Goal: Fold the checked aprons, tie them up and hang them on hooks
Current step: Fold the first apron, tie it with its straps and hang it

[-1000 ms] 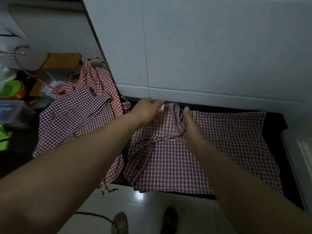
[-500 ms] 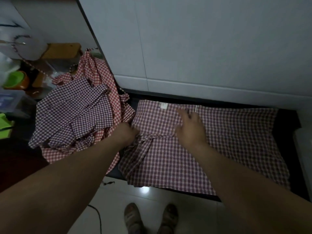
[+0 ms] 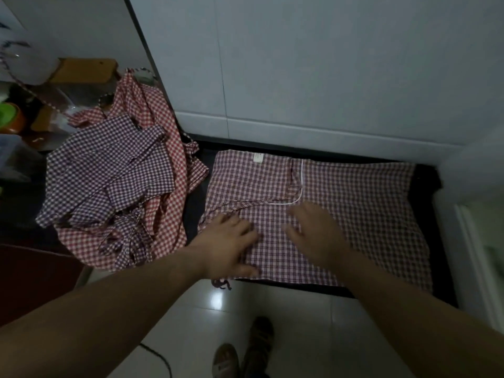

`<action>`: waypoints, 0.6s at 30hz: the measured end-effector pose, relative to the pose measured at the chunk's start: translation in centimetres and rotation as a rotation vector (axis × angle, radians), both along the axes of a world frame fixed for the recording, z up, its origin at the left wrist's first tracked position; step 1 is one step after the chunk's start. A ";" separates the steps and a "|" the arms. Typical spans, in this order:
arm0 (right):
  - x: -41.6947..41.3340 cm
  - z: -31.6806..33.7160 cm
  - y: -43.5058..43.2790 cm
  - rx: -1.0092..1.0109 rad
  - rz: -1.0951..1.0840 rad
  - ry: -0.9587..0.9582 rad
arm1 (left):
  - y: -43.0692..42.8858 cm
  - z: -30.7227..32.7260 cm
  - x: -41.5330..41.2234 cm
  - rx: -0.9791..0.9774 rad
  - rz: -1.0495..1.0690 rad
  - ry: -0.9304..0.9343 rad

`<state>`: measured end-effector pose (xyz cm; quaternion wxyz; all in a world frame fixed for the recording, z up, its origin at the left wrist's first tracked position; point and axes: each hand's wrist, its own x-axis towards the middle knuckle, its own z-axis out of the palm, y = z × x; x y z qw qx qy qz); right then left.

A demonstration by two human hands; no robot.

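Dark countertop (image 3: 431, 186) bears flat checked apron (image 3: 354, 214), both hands (image 3: 226, 241) pressing.

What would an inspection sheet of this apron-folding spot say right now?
Surface: black counter, mostly covered by cloth.
Job's things: checked apron spread flat, one top corner folded over; heap of aprons to its left, unfolded.
Clutter: green bowl and cardboard box at far left.
Grips: left hand and right hand flat on the spread apron, fingers straight.
Cables: dark cord on the tiled floor.
Surroundings: white cabinet doors behind; shoes below.
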<state>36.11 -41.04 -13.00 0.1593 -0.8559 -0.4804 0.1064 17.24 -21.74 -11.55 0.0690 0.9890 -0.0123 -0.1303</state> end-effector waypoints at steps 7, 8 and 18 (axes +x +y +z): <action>-5.2 -2.8 -7.3 -0.310 0.039 -0.001 | -0.4 -2.4 -4.4 0.039 0.019 -0.012; -5.5 -2.7 -7.2 -0.312 0.037 0.022 | -0.4 -2.2 -4.5 0.025 0.028 -0.011; 5.6 1.0 -7.1 -0.104 -0.321 0.083 | 6.4 1.6 5.2 -0.091 0.327 -0.298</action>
